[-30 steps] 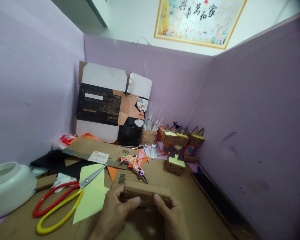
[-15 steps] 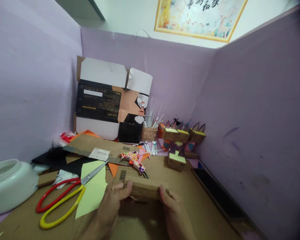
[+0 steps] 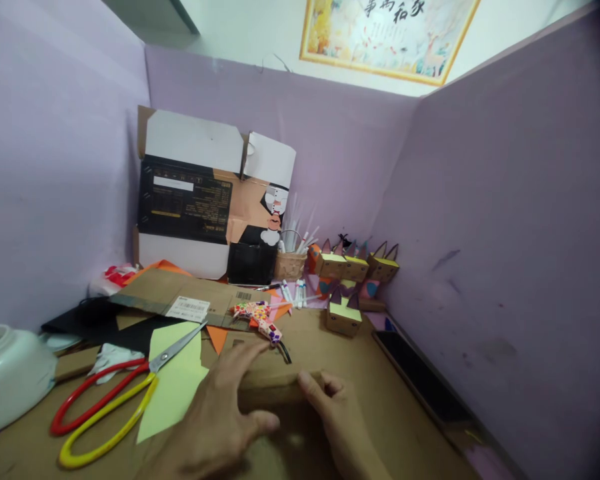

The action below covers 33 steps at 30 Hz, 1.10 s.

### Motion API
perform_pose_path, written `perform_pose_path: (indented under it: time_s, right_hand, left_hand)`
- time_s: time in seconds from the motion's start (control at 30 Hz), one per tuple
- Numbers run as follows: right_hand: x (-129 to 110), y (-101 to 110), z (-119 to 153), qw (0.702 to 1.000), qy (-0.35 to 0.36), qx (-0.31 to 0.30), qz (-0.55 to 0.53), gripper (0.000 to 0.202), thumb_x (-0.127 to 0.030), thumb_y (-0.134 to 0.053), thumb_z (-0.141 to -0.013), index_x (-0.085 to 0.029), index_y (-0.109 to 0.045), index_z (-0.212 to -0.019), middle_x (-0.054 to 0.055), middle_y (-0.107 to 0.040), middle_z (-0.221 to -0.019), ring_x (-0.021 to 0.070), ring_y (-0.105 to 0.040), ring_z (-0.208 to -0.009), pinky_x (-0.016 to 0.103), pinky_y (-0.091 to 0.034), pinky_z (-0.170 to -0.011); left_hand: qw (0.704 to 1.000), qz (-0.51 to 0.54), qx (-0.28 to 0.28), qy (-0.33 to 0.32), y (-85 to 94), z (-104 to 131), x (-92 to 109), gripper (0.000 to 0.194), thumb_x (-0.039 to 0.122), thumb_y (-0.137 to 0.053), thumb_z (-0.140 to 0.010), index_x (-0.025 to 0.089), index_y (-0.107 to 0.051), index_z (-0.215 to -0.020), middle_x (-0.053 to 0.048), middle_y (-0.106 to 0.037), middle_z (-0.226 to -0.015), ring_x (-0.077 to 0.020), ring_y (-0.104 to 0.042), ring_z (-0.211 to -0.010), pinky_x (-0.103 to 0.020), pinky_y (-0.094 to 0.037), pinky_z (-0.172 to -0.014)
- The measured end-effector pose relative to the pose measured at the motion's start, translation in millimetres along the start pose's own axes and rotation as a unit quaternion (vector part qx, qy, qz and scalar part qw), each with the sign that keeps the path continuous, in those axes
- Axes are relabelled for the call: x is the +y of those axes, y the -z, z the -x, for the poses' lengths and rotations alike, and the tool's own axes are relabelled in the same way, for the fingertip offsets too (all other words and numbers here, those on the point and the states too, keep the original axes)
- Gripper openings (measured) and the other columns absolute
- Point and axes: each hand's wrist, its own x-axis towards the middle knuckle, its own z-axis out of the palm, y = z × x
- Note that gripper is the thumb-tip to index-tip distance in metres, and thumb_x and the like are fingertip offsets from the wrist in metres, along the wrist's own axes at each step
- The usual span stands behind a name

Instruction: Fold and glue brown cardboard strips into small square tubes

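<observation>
A folded piece of brown cardboard (image 3: 273,390) is held low in front of me. My right hand (image 3: 336,410) pinches its right end between thumb and fingers. At the left end, my left hand (image 3: 220,413) has its fingers stretched out and its thumb well apart; whether its fingertips touch the cardboard I cannot tell. Just beyond lies a flower-patterned glue gun (image 3: 263,320) with a dark cord. To the left, large scissors (image 3: 153,370) with red and yellow handles rest partly on pale yellow paper (image 3: 167,403).
Small cardboard boxes with pointed ears (image 3: 344,317) stand at the back right. A basket of white sticks (image 3: 291,265) and several markers (image 3: 300,293) are behind. A white pot (image 3: 15,380) sits left, a dark flat device (image 3: 420,377) right. Purple walls (image 3: 490,200) enclose the table.
My left hand has let go of the cardboard's left end and spread its fingers. My right hand still pinches the other end. The whole view has shifted slightly.
</observation>
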Motion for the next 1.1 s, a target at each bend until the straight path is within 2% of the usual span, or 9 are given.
perform_pose_path:
  time_s: [0.17,0.27,0.37,0.43,0.5,0.63,0.87,0.97,1.1]
  right_hand:
    - [-3.0,-0.8,-0.1,0.999,0.041,-0.01,0.006,0.023,-0.035,-0.076,-0.055,-0.014,-0.068,-0.06,0.004,-0.069,-0.067,0.0174,-0.06,-0.064,0.024,-0.044,-0.06]
    - [-9.3,5.2,-2.8,0.993,0.093,0.045,-0.06,0.022,-0.033,-0.078,-0.055,-0.017,-0.065,-0.064,0.007,-0.071,-0.085,0.0186,-0.062,-0.074,0.027,-0.047,-0.068]
    - [-15.4,13.0,-4.6,0.976,0.169,0.084,-0.108,0.027,-0.037,-0.071,-0.067,-0.02,-0.066,-0.088,0.007,-0.068,-0.099,0.017,-0.062,-0.077,0.03,-0.048,-0.076]
    - [-17.4,15.7,-3.4,0.967,0.208,0.053,-0.133,0.036,-0.038,-0.069,-0.069,-0.024,-0.063,-0.101,0.007,-0.066,-0.105,0.0185,-0.062,-0.085,0.033,-0.048,-0.082]
    - [-17.6,15.3,0.8,0.962,0.235,-0.031,-0.134,0.048,-0.041,-0.072,-0.065,-0.026,-0.061,-0.109,0.008,-0.064,-0.112,0.023,-0.059,-0.099,0.037,-0.044,-0.09]
    - [-14.4,6.5,14.3,0.962,0.232,-0.143,-0.018,0.069,-0.037,-0.082,-0.052,-0.027,-0.058,-0.116,0.008,-0.058,-0.122,0.0287,-0.049,-0.116,0.039,-0.035,-0.1]
    - [-8.6,-14.0,22.8,0.986,0.16,-0.026,0.05,0.074,-0.017,-0.087,-0.031,-0.024,-0.061,-0.099,0.002,-0.064,-0.1,0.0247,-0.06,-0.094,0.029,-0.047,-0.082]
    - [-7.4,-14.4,22.8,0.988,0.142,0.003,0.059,0.057,-0.016,-0.081,-0.044,-0.023,-0.06,-0.097,0.002,-0.065,-0.093,0.0221,-0.062,-0.084,0.028,-0.05,-0.073]
    - [-8.7,-9.7,23.0,0.978,0.184,0.005,0.097,0.051,-0.011,-0.074,-0.052,-0.024,-0.062,-0.1,0.001,-0.067,-0.098,0.0215,-0.061,-0.092,0.03,-0.047,-0.083]
  left_hand:
    - [0.98,-0.177,-0.024,-0.092,-9.0,7.7,-7.0,0.042,0.013,-0.056,-0.066,0.024,-0.061,-0.106,-0.007,-0.066,-0.103,-0.0286,-0.056,-0.099,-0.046,-0.037,-0.093]
    - [0.983,-0.152,0.038,-0.095,-6.8,1.4,-14.2,0.038,0.013,-0.056,-0.066,0.023,-0.061,-0.102,-0.007,-0.066,-0.1,-0.0272,-0.057,-0.095,-0.041,-0.042,-0.087]
    - [0.994,-0.042,0.076,-0.072,-5.8,-4.7,-16.7,0.034,0.021,-0.061,-0.065,0.024,-0.061,-0.099,-0.006,-0.065,-0.101,-0.0271,-0.058,-0.095,-0.037,-0.045,-0.085]
    - [0.992,0.05,0.079,-0.081,-6.4,-6.2,-16.1,0.032,0.027,-0.062,-0.066,0.025,-0.061,-0.098,-0.006,-0.064,-0.105,-0.028,-0.058,-0.1,-0.037,-0.045,-0.087]
    - [0.988,0.105,0.063,-0.097,-8.0,-5.7,-15.2,0.031,0.03,-0.063,-0.067,0.025,-0.06,-0.098,-0.007,-0.062,-0.11,-0.0287,-0.054,-0.107,-0.037,-0.043,-0.091]
    - [0.99,0.111,0.02,-0.08,-18.4,0.4,-15.4,0.03,0.026,-0.058,-0.074,0.025,-0.053,-0.104,-0.009,-0.057,-0.119,-0.0273,-0.052,-0.112,-0.039,-0.04,-0.094]
    - [0.993,-0.017,0.12,-0.01,-50.0,17.5,-14.0,0.034,0.029,-0.062,-0.063,0.024,-0.051,-0.095,-0.008,-0.063,-0.096,-0.0288,-0.058,-0.09,-0.04,-0.046,-0.079]
    - [0.994,-0.049,0.103,0.003,-52.0,21.1,-6.9,0.032,0.027,-0.058,-0.065,0.024,-0.053,-0.096,-0.007,-0.063,-0.094,-0.0289,-0.058,-0.09,-0.039,-0.046,-0.078]
    - [1.0,0.025,0.014,-0.011,-45.4,21.3,4.4,0.039,0.033,-0.051,-0.072,0.024,-0.054,-0.11,-0.008,-0.064,-0.103,-0.0278,-0.059,-0.093,-0.035,-0.046,-0.08]
